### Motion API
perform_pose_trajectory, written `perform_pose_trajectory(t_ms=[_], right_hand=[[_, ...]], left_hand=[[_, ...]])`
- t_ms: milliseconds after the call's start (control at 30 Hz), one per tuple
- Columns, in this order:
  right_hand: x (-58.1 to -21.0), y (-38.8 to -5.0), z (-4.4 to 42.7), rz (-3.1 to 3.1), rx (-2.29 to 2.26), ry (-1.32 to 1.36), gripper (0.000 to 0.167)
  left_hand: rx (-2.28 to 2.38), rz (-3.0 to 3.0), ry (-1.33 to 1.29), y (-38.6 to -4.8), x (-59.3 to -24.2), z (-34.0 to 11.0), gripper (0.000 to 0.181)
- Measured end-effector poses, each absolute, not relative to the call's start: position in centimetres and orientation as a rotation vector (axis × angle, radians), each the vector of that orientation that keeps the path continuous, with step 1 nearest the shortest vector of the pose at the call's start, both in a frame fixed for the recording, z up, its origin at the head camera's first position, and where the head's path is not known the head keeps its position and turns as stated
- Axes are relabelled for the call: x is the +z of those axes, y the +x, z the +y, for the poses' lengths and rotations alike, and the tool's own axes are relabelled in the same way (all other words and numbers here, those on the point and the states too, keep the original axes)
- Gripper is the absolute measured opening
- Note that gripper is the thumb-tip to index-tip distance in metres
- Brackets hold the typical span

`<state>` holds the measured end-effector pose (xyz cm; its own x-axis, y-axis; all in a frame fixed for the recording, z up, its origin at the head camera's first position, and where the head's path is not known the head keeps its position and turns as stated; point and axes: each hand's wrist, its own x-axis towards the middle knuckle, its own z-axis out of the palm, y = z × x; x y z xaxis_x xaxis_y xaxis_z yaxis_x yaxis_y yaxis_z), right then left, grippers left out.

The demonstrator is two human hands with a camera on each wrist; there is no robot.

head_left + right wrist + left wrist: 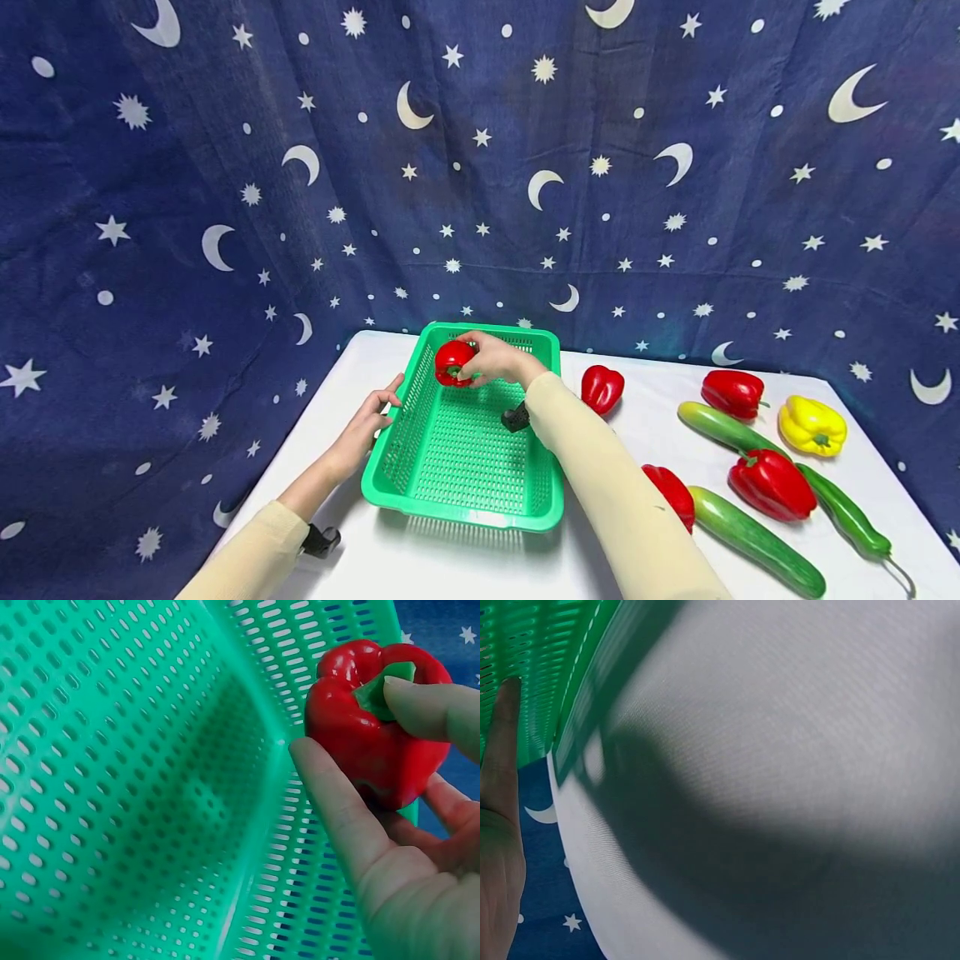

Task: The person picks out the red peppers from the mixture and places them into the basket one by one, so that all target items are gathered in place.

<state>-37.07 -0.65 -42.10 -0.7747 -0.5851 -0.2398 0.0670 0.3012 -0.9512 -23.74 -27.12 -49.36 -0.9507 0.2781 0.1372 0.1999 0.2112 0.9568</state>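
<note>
A red bell pepper (453, 360) with a green stem is held over the far left corner of a green perforated plastic basket (463, 505). My right hand (495, 358) grips it, with the thumb against the stem and the fingers around its side in the right wrist view, where the pepper (367, 750) hangs near the basket wall. My left hand (367, 429) holds the basket's left rim. In the left wrist view, one finger (504, 727) lies straight against the outer wall; the other fingers are hidden there.
Right of the basket lie several red bell peppers (602, 389), a yellow bell pepper (812, 425), two cucumbers (757, 540) and a long green pepper (847, 512). They rest on a white-covered table (337, 567). A dark blue star-and-moon curtain (480, 183) hangs behind.
</note>
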Motion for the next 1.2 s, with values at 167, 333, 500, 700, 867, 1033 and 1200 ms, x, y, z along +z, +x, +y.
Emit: perform_pose_trajectory(t_ms=[167, 333, 500, 700, 867, 1033, 1200], right_hand=[[-43.1, -37.0, -1.1, 1.999, -1.534, -0.377, 0.076], [-44.0, -36.9, -1.4, 1.997, -1.555, -0.310, 0.082], [-44.6, -37.0, -1.4, 1.999, -1.578, -0.283, 0.081], [-45.4, -37.2, -1.5, 2.072, -1.548, -0.299, 0.081], [-45.9, -37.1, -1.7, 2.126, -1.521, -0.330, 0.080], [-46.1, -36.9, -2.0, 2.178, -1.487, -0.364, 0.079], [-46.1, -36.8, -2.2, 2.221, -1.446, -0.372, 0.082]], left_hand=[[1.889, 2.380, 0.470, -23.8, -49.4, -27.2, 0.027], [1.894, 2.376, 0.481, -23.7, -49.6, -27.3, 0.027], [1.907, 2.367, 0.470, -23.7, -49.6, -27.2, 0.027], [1.907, 2.369, 0.477, -23.6, -49.5, -27.2, 0.026], [1.904, 2.374, 0.472, -23.6, -49.5, -27.1, 0.027], [1.898, 2.376, 0.473, -23.6, -49.7, -27.2, 0.028], [1.898, 2.382, 0.473, -23.9, -49.8, -27.3, 0.028]])
